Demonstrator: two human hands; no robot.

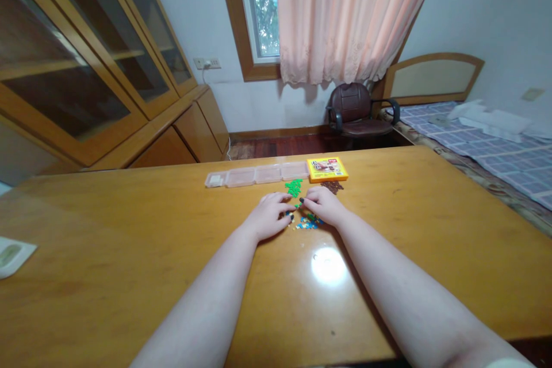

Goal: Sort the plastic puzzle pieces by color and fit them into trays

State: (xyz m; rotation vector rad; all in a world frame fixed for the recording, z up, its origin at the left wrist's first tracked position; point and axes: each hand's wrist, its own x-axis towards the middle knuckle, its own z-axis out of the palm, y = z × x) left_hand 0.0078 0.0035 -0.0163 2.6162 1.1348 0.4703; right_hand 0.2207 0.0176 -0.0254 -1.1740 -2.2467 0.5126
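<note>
Both my hands rest on a wooden table (129,241), close together over a small scatter of tiny blue, yellow and dark pieces (307,223). My left hand (269,215) has its fingers curled down onto the pieces. My right hand (321,205) is curled too, fingertips pinched near the left hand's. What either holds is too small to make out. A pile of green pieces (294,187) lies just beyond the fingers. A heap of brown pieces (332,187) lies in front of a yellow box (327,168).
A clear plastic compartment tray (254,175) stands left of the yellow box. A white object (11,254) sits at the table's left edge. Beyond the table are a wooden glass-door cabinet (86,69), a brown chair (356,112) and a bed (487,138).
</note>
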